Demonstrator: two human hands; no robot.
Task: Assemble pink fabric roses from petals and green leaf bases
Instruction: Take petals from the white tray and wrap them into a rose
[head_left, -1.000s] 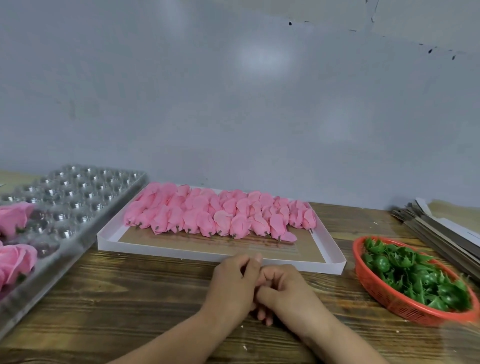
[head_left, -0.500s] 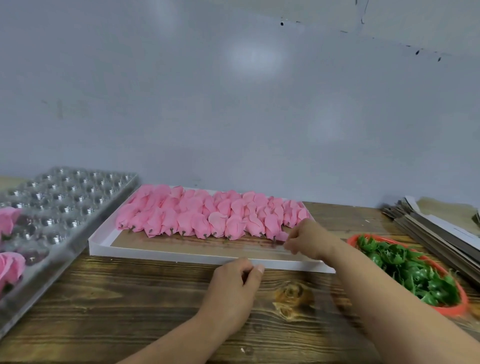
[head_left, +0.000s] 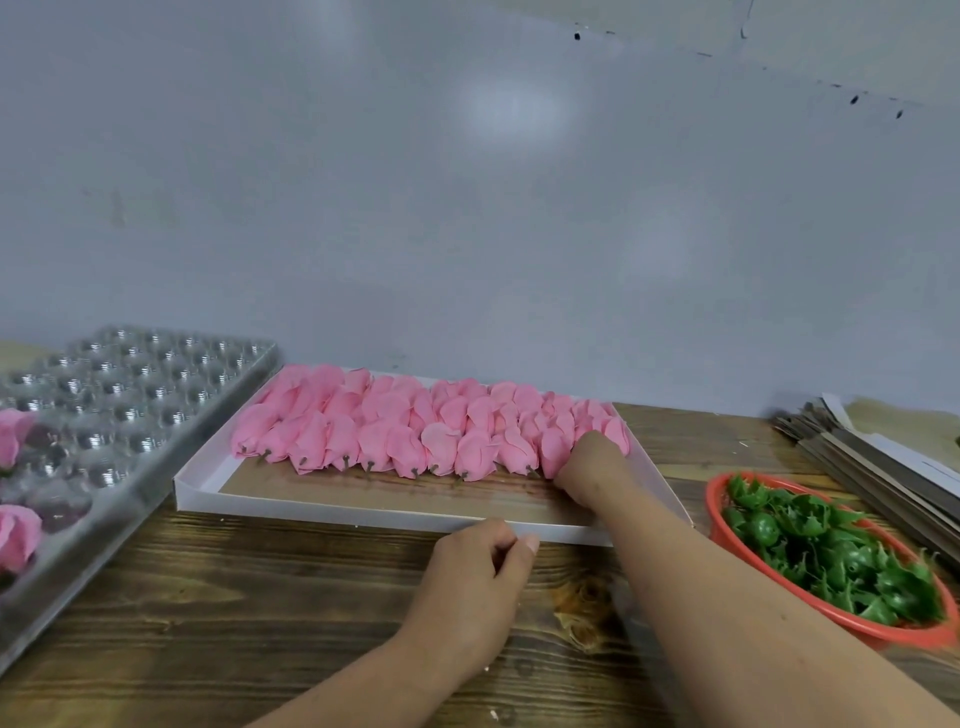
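Head view: a grey wall (head_left: 467, 182) fills the upper half, and below it a wooden table (head_left: 260, 623) with dark grain runs across the whole width. On the table's left lies a clear plastic blister tray (head_left: 130, 415) with rows of round cups; finished pink roses (head_left: 18, 535) sit in cups at its left edge. In the middle is a shallow white tray (head_left: 363, 517), its brown floor carrying overlapping rows of pink petal buds (head_left: 405, 431) with short stems pointing toward the viewer. At the far right, flat grey strips (head_left: 872, 467) are stacked, and just in front of them an orange basket (head_left: 810, 613) holds the green leaf bases (head_left: 831, 556).

The right hand (head_left: 592, 467) reaches into the white tray at the right end of the front row, against the last buds (its fingers are curled under and hidden, so whether they pinch a bud cannot be told). The left hand (head_left: 478, 577) rests on the table just before the tray's front wall, fingers loosely curled, thumb against the forefinger; nothing shows in its grip.
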